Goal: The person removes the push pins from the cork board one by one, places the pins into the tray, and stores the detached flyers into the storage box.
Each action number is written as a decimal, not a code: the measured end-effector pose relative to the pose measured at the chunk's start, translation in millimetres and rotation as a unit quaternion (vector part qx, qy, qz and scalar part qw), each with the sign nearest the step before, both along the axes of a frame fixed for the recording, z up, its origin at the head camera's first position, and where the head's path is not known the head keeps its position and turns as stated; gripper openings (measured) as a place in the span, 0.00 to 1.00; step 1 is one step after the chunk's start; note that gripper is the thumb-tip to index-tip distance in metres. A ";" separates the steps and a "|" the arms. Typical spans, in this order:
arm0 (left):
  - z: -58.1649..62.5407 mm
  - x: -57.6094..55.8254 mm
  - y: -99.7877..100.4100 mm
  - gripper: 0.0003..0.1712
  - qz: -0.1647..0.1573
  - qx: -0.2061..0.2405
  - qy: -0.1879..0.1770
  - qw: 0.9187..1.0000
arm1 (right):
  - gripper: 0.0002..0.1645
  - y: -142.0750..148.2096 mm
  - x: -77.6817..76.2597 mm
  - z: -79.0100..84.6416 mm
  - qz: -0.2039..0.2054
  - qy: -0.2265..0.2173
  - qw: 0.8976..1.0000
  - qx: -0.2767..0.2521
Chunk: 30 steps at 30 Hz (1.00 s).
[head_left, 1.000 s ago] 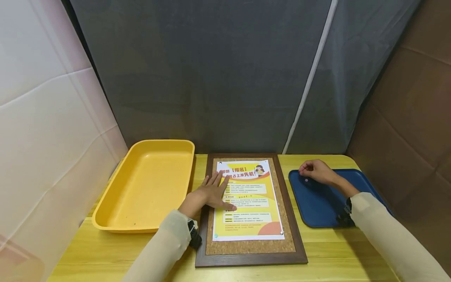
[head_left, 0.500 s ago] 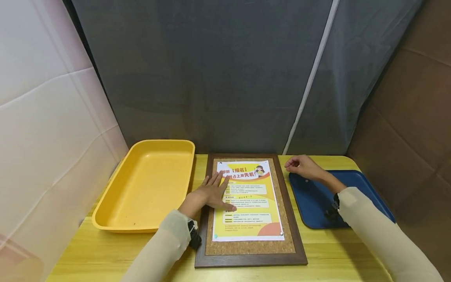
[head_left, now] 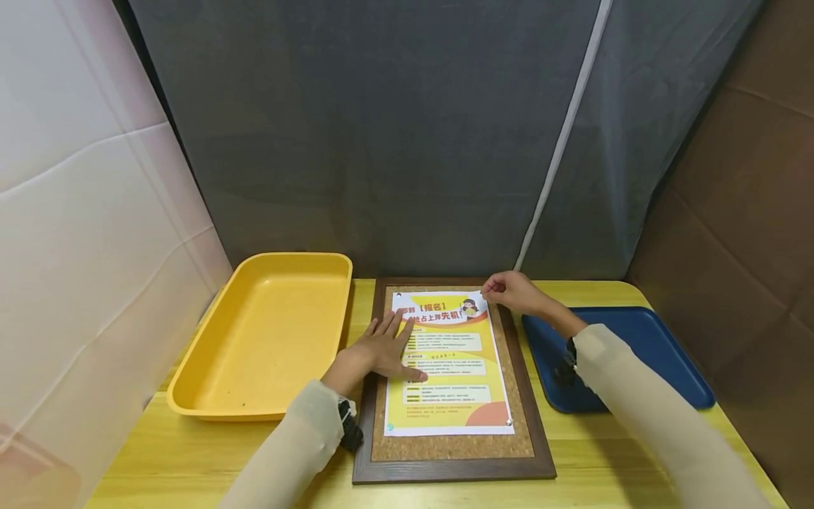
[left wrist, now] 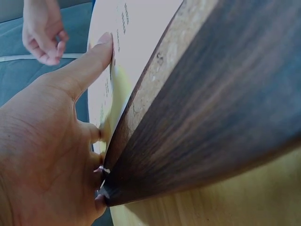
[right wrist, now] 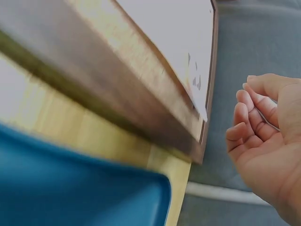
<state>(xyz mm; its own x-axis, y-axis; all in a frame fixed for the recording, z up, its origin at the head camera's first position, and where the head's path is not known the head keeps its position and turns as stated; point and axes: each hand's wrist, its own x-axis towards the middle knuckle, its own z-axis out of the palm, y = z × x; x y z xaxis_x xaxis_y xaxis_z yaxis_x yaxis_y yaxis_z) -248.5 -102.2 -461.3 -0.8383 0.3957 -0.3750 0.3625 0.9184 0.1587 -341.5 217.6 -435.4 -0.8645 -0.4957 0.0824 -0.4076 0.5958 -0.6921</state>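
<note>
A printed yellow and white poster [head_left: 445,417] lies on a cork board [head_left: 454,448] with a dark wooden frame. My left hand [head_left: 384,351] rests on the poster's left side, fingers spread. My right hand [head_left: 518,293] is at the poster's top right corner, thumb and index finger pinched together. A tiny pale point, which looks like a thumbtack [right wrist: 244,86], shows at their tips in the right wrist view; most of it is hidden. A dark tack [head_left: 398,295] marks the top left corner, and a silvery tack [head_left: 508,423] the bottom right.
A yellow tray [head_left: 254,353] stands left of the board. On the right lies a blue tray [head_left: 642,353], partly under my right forearm. A grey curtain [head_left: 381,141] hangs behind the wooden table [head_left: 210,459].
My right hand has moved left from above the blue tray, over the frame, to the poster's top right corner, its fingers still pinched. My left hand has stayed in place.
</note>
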 end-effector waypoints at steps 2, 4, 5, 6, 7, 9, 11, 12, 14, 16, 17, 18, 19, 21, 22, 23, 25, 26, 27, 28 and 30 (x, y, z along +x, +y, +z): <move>0.1 -0.4 -0.1 0.70 0.001 0.001 -0.001 1.000 | 0.09 -8.4 -3.0 -0.3 0.009 0.002 1.000 -0.003; -3.2 -2.4 -1.0 0.71 0.003 0.007 -0.003 1.000 | 0.10 -16.8 -6.2 -1.0 0.014 0.001 1.000 0.000; -3.8 -2.7 -1.2 0.72 0.003 0.008 -0.004 1.000 | 0.10 -21.3 -8.2 -1.3 0.014 0.003 1.000 0.003; -6.0 -4.1 -1.7 0.72 0.003 0.009 -0.005 1.000 | 0.10 -25.7 -10.3 -1.8 0.014 0.004 1.000 0.006; -9.5 -6.2 -2.5 0.74 0.004 0.010 -0.006 1.000 | 0.10 -30.4 -11.9 -2.0 0.014 0.004 1.000 0.010; -19.1 -11.2 -3.7 0.76 0.004 0.013 -0.002 1.000 | 0.10 -39.2 -13.8 -0.8 0.016 0.001 1.000 0.012; -25.3 -14.3 -4.1 0.77 0.002 0.012 0.005 1.000 | 0.10 -47.4 -15.1 0.6 0.020 0.000 1.000 0.007; -26.0 -14.7 -3.5 0.77 0.003 0.010 0.007 1.000 | 0.09 -51.4 -15.4 1.2 0.022 0.001 1.000 0.007; -23.8 -13.0 -1.9 0.76 0.002 0.010 0.012 1.000 | 0.09 -58.5 -15.7 1.8 0.022 0.002 1.000 0.005; -16.8 -9.1 0.8 0.75 0.004 0.008 0.007 1.000 | 0.10 -64.7 -16.2 0.6 0.023 -0.004 1.000 0.005; -13.1 -7.2 2.0 0.74 0.005 0.007 0.005 1.000 | 0.10 -67.7 -16.3 -0.2 0.022 -0.009 1.000 0.006; -9.0 -4.8 3.3 0.74 0.006 0.006 0.002 1.000 | 0.10 -70.5 -17.0 -2.1 0.021 -0.012 1.000 0.010; -7.7 -4.1 3.8 0.73 0.005 0.006 0.000 1.000 | 0.11 -73.0 -17.6 -3.7 0.021 -0.018 1.000 0.012; -7.7 -4.2 4.2 0.73 0.005 0.004 -0.004 1.000 | 0.11 -77.9 -18.5 -7.0 0.020 -0.029 0.999 0.014; -11.3 -6.6 3.4 0.75 0.003 0.002 -0.004 1.000 | 0.11 -80.4 -19.4 -8.5 0.022 -0.030 0.999 0.015; -15.1 -9.2 2.5 0.76 0.001 0.001 -0.002 1.000 | 0.10 -82.9 -20.2 -9.9 0.021 -0.031 0.999 0.016; -20.6 -12.8 2.0 0.77 0.001 -0.001 -0.003 1.000 | 0.10 -87.7 -21.4 -11.9 0.022 -0.032 0.999 0.016; -22.5 -14.3 1.9 0.77 0.002 -0.001 -0.002 1.000 | 0.10 -90.1 -22.1 -12.7 0.023 -0.031 0.999 0.014; -23.6 -15.5 2.0 0.77 0.003 -0.002 -0.004 1.000 | 0.10 -92.6 -23.1 -13.5 0.023 -0.030 0.999 0.013; -25.1 -16.8 1.9 0.77 0.004 -0.002 -0.003 1.000 | 0.10 -95.1 -23.9 -14.3 0.023 -0.029 0.999 0.011; -23.4 -16.3 2.6 0.75 0.006 -0.005 -0.006 1.000 | 0.10 -100.8 -25.3 -15.9 0.021 -0.029 0.999 0.011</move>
<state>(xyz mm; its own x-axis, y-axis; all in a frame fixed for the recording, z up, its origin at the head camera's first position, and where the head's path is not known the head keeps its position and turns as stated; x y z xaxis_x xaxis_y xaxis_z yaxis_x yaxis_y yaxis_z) -264.8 -99.6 -484.7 -0.8384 0.3819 -0.3890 0.3494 0.9242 0.1542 -366.7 116.8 -451.3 -0.8459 -0.5329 0.0213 -0.3917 0.5937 -0.7030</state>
